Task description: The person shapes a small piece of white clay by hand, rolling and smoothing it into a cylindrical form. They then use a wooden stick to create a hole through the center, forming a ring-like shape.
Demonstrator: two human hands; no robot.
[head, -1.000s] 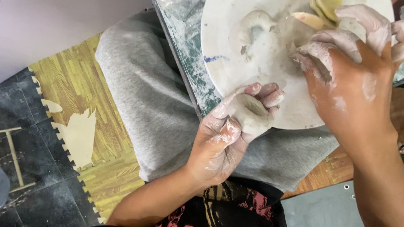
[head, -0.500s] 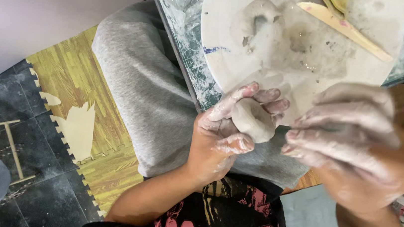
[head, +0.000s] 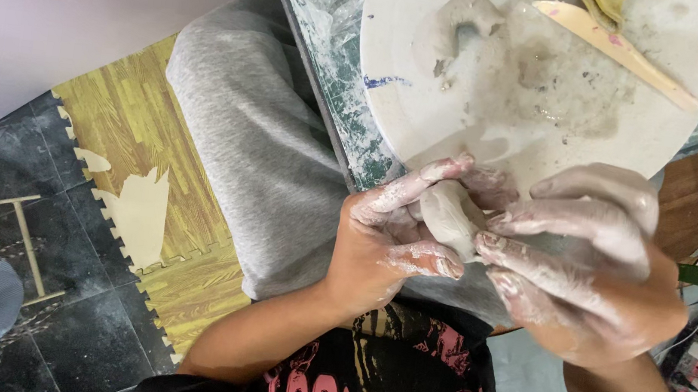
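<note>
The left hand [head: 382,247] cups a small lump of grey clay [head: 450,217] in its palm, its grip closed around the lump with the forefinger stretched over the top and the thumb curled beneath. The right hand [head: 588,264] lies just beside it, slicked with wet clay, its fingertips [head: 491,241] touching the lump's right side; its fingers are bent and pressing on the clay rather than wrapped round it. Both hands hover at the near edge of the counter [head: 341,109], above the person's lap in grey trousers [head: 258,152].

Just beyond the hands sits a round white board [head: 426,118], smeared with clay slip. On its far left lies a curved clay piece [head: 463,18], and a flat wooden modelling tool [head: 615,51] rests slanted across its upper right. On the floor to the left lie yellow wood-patterned foam mats [head: 114,128] beside dark ones [head: 84,332].
</note>
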